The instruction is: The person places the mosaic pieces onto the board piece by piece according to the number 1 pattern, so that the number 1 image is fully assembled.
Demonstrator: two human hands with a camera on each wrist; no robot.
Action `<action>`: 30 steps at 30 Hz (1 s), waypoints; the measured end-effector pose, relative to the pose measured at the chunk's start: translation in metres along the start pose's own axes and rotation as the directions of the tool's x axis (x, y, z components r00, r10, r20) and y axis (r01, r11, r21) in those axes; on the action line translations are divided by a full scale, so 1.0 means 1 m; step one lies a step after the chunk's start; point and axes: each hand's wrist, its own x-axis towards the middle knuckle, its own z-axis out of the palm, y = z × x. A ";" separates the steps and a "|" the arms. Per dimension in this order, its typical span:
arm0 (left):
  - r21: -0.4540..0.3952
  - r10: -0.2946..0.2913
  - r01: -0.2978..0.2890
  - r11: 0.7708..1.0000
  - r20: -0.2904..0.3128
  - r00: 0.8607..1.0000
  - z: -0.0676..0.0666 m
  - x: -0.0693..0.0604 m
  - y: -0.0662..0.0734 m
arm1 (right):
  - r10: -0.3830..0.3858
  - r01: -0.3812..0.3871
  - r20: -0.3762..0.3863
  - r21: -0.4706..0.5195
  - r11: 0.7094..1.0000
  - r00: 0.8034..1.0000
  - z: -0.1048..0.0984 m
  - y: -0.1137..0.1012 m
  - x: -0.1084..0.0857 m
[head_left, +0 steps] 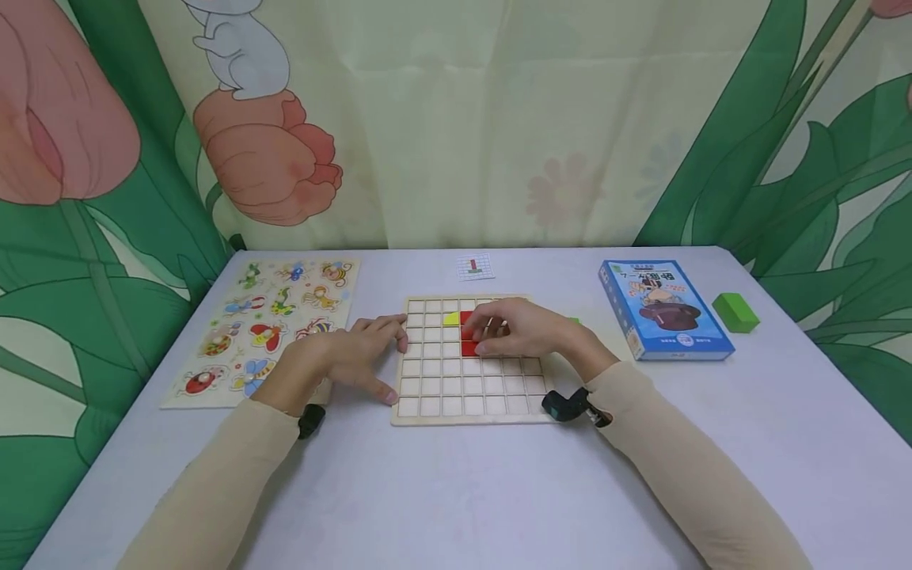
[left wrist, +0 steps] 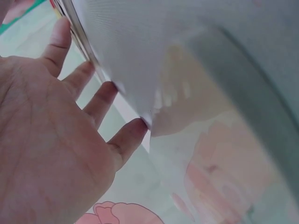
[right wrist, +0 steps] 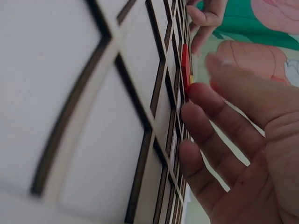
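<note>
Near the middle of the table lies a wooden grid board [head_left: 465, 420] with white square cells. A flat red piece [head_left: 468, 348] sits on its upper part beside a small yellow piece [head_left: 451, 319]. My right hand [head_left: 523, 327] reaches over the board, its bent fingers and thumb gripping at the red piece and covering part of it. In the right wrist view the red piece [right wrist: 185, 70] meets the index fingertip; the thumb's contact is unclear. My left hand [head_left: 356, 355] steadies the board's left edge with spread fingers. In the left wrist view fingertips [left wrist: 110, 88] touch that edge.
A sheet of cartoon insects [head_left: 267, 336] lies at the left. A small grid card [head_left: 475, 267] lies behind the board. On the right are a blue box [head_left: 666, 309] and a green block [head_left: 735, 312]. Some green [head_left: 574, 320] shows behind my right hand.
</note>
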 end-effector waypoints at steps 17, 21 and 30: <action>-0.007 -0.012 0.012 1.000 0.009 1.000 0.002 0.000 -0.001 | 0.003 -0.005 -0.076 -0.026 1.000 0.997 -0.026 -0.003 -0.027; -0.002 -0.017 0.017 1.000 0.008 1.000 0.002 0.001 -0.002 | 0.005 -0.009 -0.101 -0.037 0.999 0.995 -0.027 0.001 -0.035; 0.011 -0.018 0.018 1.000 0.008 1.000 0.001 0.002 0.001 | -0.015 -0.002 -0.174 -0.101 0.995 0.985 -0.030 0.006 -0.058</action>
